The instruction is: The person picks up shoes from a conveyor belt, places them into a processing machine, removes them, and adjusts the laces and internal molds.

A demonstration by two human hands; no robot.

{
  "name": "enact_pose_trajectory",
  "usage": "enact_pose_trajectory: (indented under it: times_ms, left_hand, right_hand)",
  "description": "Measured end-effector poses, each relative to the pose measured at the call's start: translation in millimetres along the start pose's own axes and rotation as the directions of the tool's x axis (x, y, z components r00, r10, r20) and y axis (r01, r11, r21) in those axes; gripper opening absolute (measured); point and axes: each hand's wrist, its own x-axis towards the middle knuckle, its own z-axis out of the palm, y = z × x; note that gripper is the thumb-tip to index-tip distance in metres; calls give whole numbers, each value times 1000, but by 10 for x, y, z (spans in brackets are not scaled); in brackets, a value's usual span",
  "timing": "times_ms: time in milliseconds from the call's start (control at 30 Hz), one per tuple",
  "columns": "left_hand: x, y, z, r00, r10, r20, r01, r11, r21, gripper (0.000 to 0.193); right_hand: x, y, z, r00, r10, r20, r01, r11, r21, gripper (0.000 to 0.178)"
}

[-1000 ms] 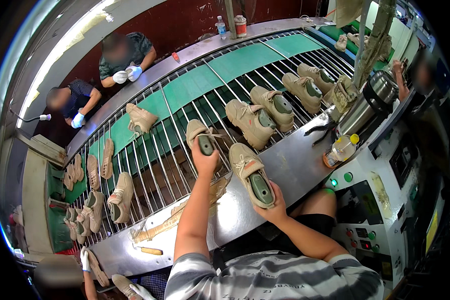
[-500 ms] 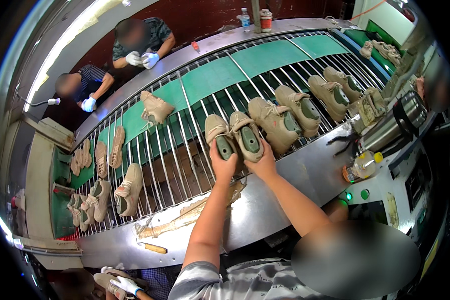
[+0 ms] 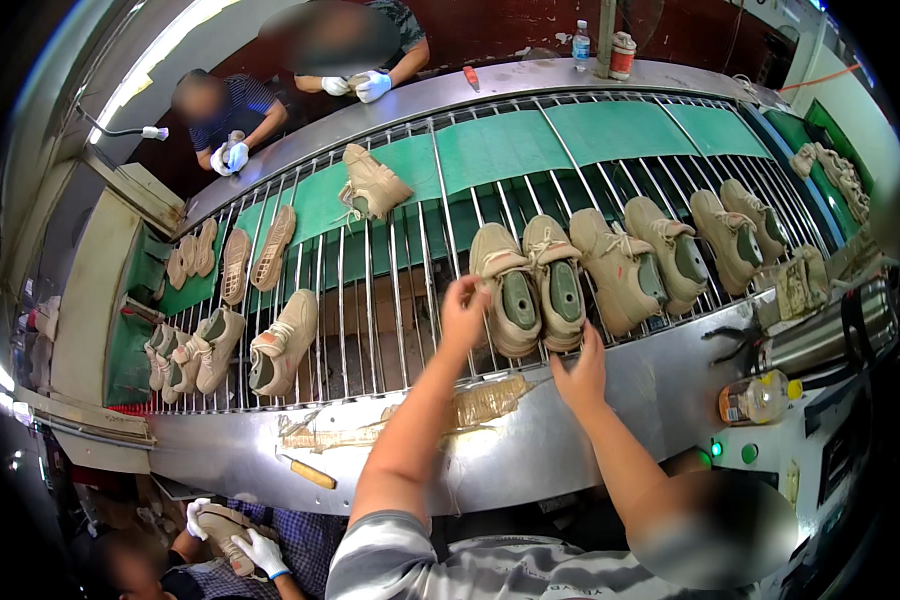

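Observation:
A pair of beige lace-up sneakers with green insoles stands side by side on the metal roller rack (image 3: 398, 300), toes pointing away from me. Beside the left sneaker (image 3: 503, 265) is my left hand (image 3: 464, 312), its fingers loosely bent and apart, with the fingertips close to the shoe's side. Whether they touch it I cannot tell. Behind the heel of the right sneaker (image 3: 554, 258) my right hand (image 3: 582, 372) is open, thumb and fingers spread. To the right, several more beige sneakers (image 3: 608, 285) stand in a row on the rack.
Another sneaker (image 3: 372, 186) lies on the green mat (image 3: 490, 150); more shoes (image 3: 286, 340) and soles (image 3: 274, 248) are at the left. A yellow-handled tool (image 3: 312, 473) is on the metal ledge. A thermos (image 3: 820, 335) and bottle (image 3: 755, 400) stand right. Other gloved people work around.
The two sneakers that my hands gripped now stand on the rack, and both hands have come away from that grip. The whole view has shifted, with the rack appearing farther right.

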Motion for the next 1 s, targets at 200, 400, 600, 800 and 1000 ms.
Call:
enact_pose_trajectory:
  times_ms: [200,400,600,800,1000]
  left_hand:
    - [1483,-299,-1205,908,153,-390,141,764,629,32]
    - [2395,-557,-1665,853,-44,-520,476,476,740,52]
    - [2624,-700,-1497,884,133,-449,359,423,832,39]
    - [2493,-529,-1594,932,132,-337,239,476,846,38]
    - [1711,806,-1554,980,150,-130,48,458,888,38]
  right_hand:
    - [-377,87,-206,1000,-3,25,2,1000,21,69]
    - [-296,-14,-110,997,-30,70,37,993,-108,66]
    - [-291,-35,-93,997,-29,72,38,991,-129,64]
    - [-305,-113,-113,997,-41,62,47,994,-96,61]
    - [-396,-110,-141,997,-55,-47,55,998,6,55]
